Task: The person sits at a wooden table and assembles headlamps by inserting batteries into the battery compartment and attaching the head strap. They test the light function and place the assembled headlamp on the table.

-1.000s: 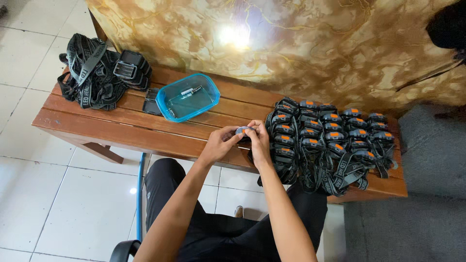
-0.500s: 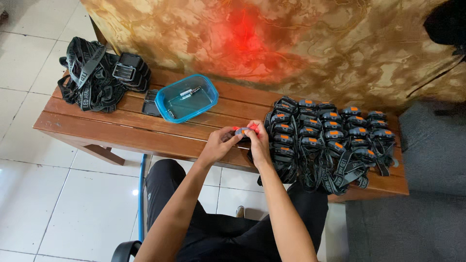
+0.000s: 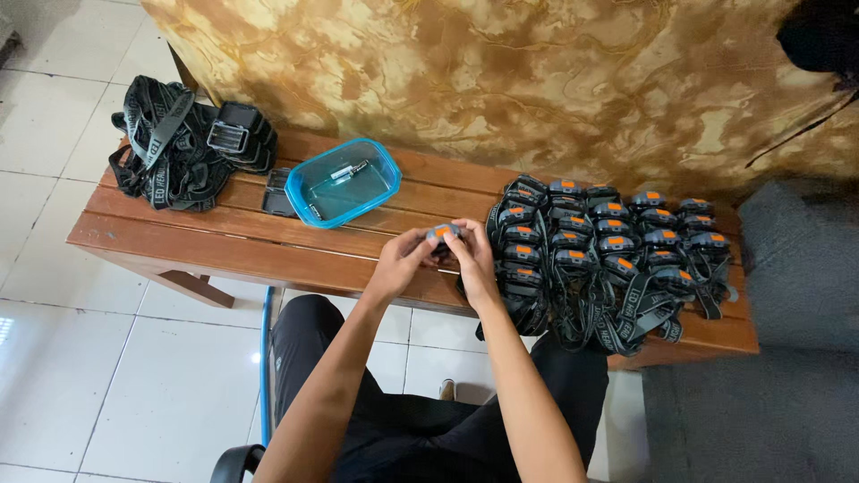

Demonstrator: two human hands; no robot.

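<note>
Holding one headlamp (image 3: 443, 234) between both hands over the front edge of the bench (image 3: 224, 246). Our left hand (image 3: 404, 259) and right hand (image 3: 474, 259) both have fingers clenched around it, orange button facing up. Rows of matching headlamps (image 3: 608, 246) with straps sit just right of our right hand. Blue plastic tray (image 3: 344, 183) with small parts lies left of centre; a dark strap pile (image 3: 165, 148) sits at the far left end.
</note>
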